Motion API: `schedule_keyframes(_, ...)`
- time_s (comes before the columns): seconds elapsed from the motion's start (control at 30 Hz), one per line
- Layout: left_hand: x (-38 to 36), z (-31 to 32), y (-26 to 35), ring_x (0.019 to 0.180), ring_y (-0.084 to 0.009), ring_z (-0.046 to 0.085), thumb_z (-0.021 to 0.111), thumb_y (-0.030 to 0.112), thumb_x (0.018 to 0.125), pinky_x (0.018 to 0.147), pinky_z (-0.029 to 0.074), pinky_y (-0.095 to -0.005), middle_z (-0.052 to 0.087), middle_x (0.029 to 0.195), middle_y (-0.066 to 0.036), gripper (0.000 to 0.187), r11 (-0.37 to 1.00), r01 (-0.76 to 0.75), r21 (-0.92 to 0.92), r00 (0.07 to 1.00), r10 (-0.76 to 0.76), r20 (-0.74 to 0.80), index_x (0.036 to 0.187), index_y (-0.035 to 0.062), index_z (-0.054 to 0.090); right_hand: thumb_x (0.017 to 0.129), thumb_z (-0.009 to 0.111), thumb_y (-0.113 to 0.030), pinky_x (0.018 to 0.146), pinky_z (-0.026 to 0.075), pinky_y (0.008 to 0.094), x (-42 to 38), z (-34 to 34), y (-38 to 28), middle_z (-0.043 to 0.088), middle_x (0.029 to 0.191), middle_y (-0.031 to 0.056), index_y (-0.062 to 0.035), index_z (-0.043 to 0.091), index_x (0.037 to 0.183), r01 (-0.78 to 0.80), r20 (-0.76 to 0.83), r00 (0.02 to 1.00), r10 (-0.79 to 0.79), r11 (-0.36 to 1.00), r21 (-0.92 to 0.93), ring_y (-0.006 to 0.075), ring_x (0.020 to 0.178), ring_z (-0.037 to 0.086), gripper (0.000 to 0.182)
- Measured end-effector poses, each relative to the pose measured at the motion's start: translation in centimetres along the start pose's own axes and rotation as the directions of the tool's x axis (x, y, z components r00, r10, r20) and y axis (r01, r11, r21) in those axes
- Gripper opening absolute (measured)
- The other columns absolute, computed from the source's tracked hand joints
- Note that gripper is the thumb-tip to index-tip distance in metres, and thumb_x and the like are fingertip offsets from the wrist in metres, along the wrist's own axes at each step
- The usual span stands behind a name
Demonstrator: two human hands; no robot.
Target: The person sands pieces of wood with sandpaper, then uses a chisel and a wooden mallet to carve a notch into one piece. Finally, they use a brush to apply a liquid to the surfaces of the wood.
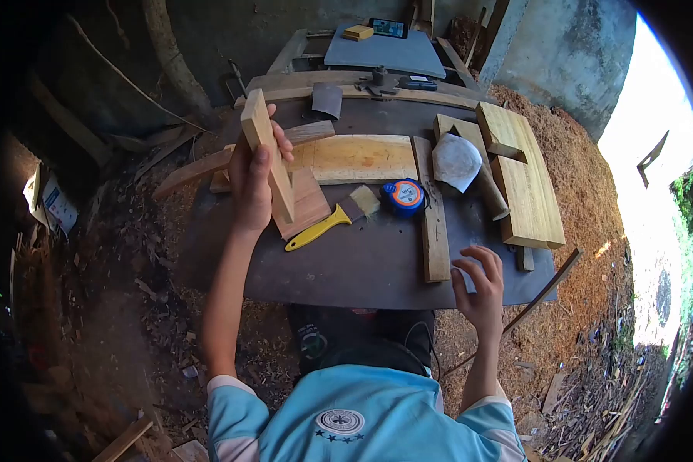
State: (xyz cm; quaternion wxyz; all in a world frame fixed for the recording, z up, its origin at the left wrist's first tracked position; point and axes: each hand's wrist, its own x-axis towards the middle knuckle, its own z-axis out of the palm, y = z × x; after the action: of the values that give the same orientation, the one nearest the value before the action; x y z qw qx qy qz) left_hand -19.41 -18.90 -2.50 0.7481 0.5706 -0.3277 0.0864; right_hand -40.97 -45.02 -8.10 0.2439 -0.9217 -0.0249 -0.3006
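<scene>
Gripping a short wooden block (268, 154) around its middle, the person's left hand (252, 181) holds it raised above the dark worktable (362, 262), tilted with its top end leaning to the left; the fingers are wrapped closed around the wood and the thumb lies along its near face. Beneath that hand sit a reddish square board (306, 204) and, just to its right, a paintbrush with a yellow handle (333, 218) lying flat on the table. Next comes a blue and orange tape measure (405, 195), below a wide pale plank (354, 159). A narrow wood strip (433, 223) runs toward the table's near edge. Further right, a sheet of sandpaper (456, 160) rests over a hammer (489, 192), beside a stack of thick yellow boards (525, 181). The right hand (481, 289) hovers at the table's near right edge, empty, its fingers loosely spread and curled.
</scene>
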Motion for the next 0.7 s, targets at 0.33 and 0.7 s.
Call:
schedule_keyframes(0.33,4.7,3.8,-5.8,0.079,-0.0244,0.054,0.038,0.033,0.076,0.076,0.044,-0.0401,0.054,0.087,-0.012,0.050,0.791,0.140,-0.595,0.989,-0.088,0.115,0.115,0.0036,0.047,0.076,0.061,-0.017,0.072,0.048,0.0460,12.7,8.4,7.1,0.050,0.094,0.0284,0.0010,0.031,0.124,-0.513,-0.214,0.854,0.474,0.835,-0.199,0.0423,0.085,0.056,0.060)
schedule_keyframes(0.7,3.2,2.2,-8.0,0.067,-0.0214,0.051,0.040,0.045,0.078,0.069,0.044,-0.0390,0.049,0.069,-0.008,0.041,0.762,0.172,-0.625,0.983,-0.172,0.061,0.078,0.0055,0.049,0.064,0.065,-0.014,0.082,0.044,0.0419,14.3,9.7,8.3,0.050,0.097,0.0216,0.0051,0.052,0.092,-0.473,-0.249,0.881,0.403,0.760,-0.446,0.0375,0.092,0.052,0.036)
